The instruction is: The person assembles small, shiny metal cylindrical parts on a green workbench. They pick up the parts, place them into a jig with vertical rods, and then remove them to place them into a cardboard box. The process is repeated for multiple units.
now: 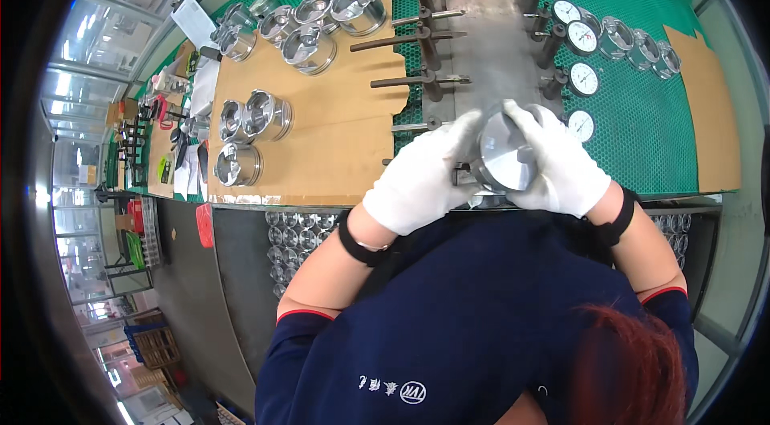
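Note:
Both my hands wear white gloves and hold one shiny metal piston [505,154] at the front end of a steel plate [493,40]. My left hand [421,184] grips its left side, and my right hand [568,164] wraps round the right side. The piston's smooth round face is turned up toward me, tilted; its underside is hidden. Beyond my hands, dark posts with horizontal rods [385,42] line the plate's left edge. Several dial gauges [583,79] stand along its right edge, the nearest one just beside my right hand.
Several pistons [309,49] stand on a cardboard sheet [337,128] at left. More pistons [616,38] sit on the green mat [634,120] at right and along the back. Below the table edge are stacked metal parts [298,239]. Papers and tools lie far left.

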Demonstrator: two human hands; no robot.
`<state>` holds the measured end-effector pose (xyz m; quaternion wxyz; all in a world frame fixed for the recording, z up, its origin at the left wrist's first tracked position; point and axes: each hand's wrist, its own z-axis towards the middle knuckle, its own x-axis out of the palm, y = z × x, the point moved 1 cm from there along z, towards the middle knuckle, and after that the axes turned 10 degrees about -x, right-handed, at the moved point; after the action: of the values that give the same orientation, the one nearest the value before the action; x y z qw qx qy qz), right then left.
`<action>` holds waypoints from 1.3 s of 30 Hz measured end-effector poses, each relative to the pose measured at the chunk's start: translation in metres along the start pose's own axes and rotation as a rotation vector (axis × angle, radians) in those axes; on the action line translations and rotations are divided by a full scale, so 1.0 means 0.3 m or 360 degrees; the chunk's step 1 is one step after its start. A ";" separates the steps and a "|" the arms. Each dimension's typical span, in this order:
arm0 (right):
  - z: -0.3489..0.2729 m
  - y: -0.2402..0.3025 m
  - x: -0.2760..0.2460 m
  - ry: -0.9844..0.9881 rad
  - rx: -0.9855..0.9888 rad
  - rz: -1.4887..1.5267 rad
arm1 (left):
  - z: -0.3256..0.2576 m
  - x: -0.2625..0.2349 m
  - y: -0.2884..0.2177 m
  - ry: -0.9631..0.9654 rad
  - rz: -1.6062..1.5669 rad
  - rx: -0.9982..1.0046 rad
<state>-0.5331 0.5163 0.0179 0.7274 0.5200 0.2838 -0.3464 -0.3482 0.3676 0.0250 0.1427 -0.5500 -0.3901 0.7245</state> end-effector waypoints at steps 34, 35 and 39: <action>-0.164 -0.074 0.094 -0.0119 0.1334 0.1664 | 0.185 0.193 0.080 -0.0281 0.0044 0.0018; -0.161 -0.071 0.093 -0.0121 0.1353 0.1653 | 0.185 0.193 0.079 -0.0290 0.0049 0.0025; -0.153 -0.065 0.092 -0.0132 0.1392 0.1635 | 0.186 0.186 0.058 -0.0345 0.0098 0.0065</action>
<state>-0.5347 0.5500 -0.0280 0.5327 0.8217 -0.1938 -0.0593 -0.4147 0.3690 -0.0209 0.0885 -0.4772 -0.3712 0.7916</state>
